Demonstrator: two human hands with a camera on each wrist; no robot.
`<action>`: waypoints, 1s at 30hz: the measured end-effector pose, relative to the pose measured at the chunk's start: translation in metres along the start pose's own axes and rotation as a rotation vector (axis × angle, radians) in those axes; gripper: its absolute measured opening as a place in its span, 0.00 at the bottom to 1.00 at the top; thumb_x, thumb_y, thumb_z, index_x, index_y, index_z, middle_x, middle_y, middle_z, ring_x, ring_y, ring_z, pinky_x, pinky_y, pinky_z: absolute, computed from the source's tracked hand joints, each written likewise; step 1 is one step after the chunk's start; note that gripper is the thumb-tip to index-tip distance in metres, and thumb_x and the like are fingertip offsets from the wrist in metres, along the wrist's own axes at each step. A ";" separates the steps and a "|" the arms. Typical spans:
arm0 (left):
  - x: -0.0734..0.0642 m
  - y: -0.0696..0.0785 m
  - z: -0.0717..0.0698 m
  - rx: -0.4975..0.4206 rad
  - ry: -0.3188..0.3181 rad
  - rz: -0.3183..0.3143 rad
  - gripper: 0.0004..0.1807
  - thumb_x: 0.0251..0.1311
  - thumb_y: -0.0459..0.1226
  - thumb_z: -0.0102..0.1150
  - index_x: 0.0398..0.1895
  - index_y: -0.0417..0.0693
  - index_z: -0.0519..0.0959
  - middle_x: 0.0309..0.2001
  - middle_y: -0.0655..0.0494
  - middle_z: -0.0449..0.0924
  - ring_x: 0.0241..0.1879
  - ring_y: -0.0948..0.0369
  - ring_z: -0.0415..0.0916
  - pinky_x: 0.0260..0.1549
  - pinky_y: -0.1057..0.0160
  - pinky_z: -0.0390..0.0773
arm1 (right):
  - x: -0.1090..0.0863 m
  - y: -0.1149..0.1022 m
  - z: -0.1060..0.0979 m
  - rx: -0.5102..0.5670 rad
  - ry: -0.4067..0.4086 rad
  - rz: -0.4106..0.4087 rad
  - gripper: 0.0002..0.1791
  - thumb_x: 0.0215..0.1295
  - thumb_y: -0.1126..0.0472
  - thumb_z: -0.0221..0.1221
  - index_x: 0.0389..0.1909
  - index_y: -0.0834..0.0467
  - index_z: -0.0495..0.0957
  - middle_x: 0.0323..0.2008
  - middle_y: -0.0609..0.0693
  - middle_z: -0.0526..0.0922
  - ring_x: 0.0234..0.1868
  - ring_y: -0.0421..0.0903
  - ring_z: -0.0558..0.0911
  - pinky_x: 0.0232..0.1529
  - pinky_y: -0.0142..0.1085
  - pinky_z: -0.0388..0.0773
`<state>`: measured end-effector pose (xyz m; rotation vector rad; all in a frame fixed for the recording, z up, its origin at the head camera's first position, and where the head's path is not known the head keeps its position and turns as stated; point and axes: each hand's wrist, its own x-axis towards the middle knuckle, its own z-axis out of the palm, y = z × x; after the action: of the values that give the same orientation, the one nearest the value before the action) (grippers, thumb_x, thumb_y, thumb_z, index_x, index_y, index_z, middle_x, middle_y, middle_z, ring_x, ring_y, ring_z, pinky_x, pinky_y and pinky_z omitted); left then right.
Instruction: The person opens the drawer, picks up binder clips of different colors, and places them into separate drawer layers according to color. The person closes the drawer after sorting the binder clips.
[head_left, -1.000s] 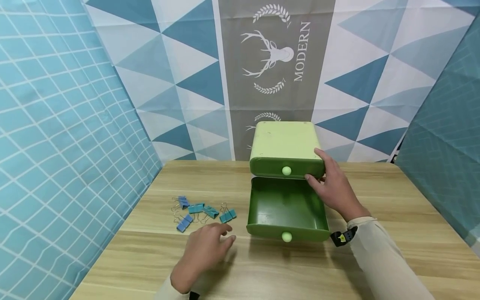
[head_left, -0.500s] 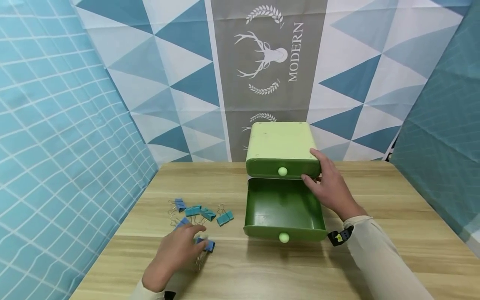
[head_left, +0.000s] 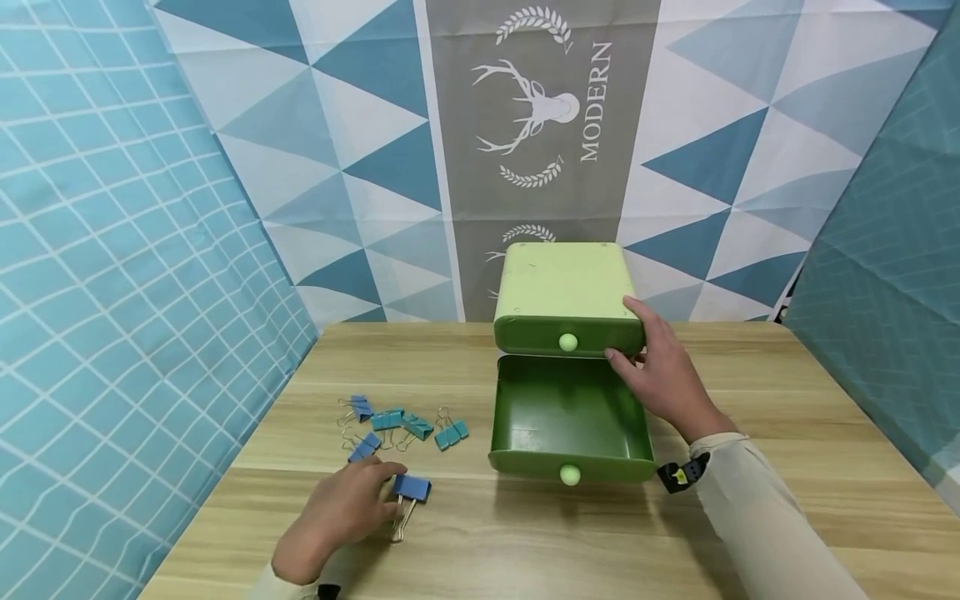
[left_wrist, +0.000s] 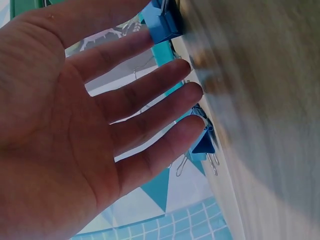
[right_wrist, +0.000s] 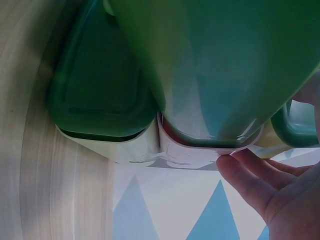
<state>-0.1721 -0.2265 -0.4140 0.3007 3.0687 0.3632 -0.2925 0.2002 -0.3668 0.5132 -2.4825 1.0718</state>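
Observation:
My left hand [head_left: 341, 508] is low over the table beside a blue binder clip [head_left: 412, 487], index finger and thumb right at its left side. In the left wrist view the fingers are nearly straight, the index fingertip against the clip's blue body [left_wrist: 164, 24]. My right hand [head_left: 667, 379] grips the front right corner of a light-green drawer cabinet [head_left: 566, 279], thumb at the upper drawer's lower edge, fingers on the side and top. A dark-green drawer [head_left: 570, 408] below is pulled out, with bare bottom. Another drawer [right_wrist: 105, 75] beneath it shows pushed in, in the right wrist view.
Several teal and blue binder clips [head_left: 387, 419] lie scattered left of the cabinet, beyond the left hand. A patterned cloth [head_left: 390, 167] hangs behind the wooden table [head_left: 525, 550], and a blue grid cloth [head_left: 135, 250] lines the left side.
My left hand has moved left and toward me, uncovering the near blue binder clip. The right hand keeps its grip on the cabinet, and the drawer stays pulled out.

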 end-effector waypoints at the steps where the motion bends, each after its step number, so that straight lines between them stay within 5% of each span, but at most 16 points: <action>1: 0.000 0.000 0.001 0.003 0.004 0.000 0.25 0.48 0.44 0.78 0.53 0.54 0.85 0.46 0.56 0.82 0.44 0.53 0.80 0.36 0.47 0.80 | 0.000 0.000 0.000 0.002 0.001 0.001 0.45 0.70 0.57 0.62 0.80 0.45 0.47 0.70 0.66 0.59 0.58 0.65 0.74 0.49 0.61 0.77; 7: 0.001 0.000 0.005 0.028 0.037 0.007 0.23 0.48 0.42 0.78 0.50 0.56 0.86 0.38 0.60 0.77 0.33 0.62 0.74 0.25 0.56 0.76 | 0.000 0.001 0.001 0.004 0.006 -0.005 0.45 0.70 0.57 0.62 0.80 0.44 0.46 0.70 0.65 0.60 0.57 0.64 0.76 0.49 0.60 0.78; 30: 0.003 -0.002 0.007 0.049 0.068 0.009 0.13 0.47 0.43 0.79 0.33 0.56 0.82 0.30 0.64 0.74 0.29 0.64 0.71 0.24 0.55 0.74 | -0.002 0.000 0.001 0.006 0.005 0.007 0.45 0.70 0.56 0.62 0.80 0.44 0.46 0.68 0.65 0.61 0.56 0.64 0.76 0.50 0.61 0.77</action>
<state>-0.1751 -0.2267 -0.4213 0.3108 3.1482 0.3052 -0.2912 0.2000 -0.3684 0.5030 -2.4795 1.0823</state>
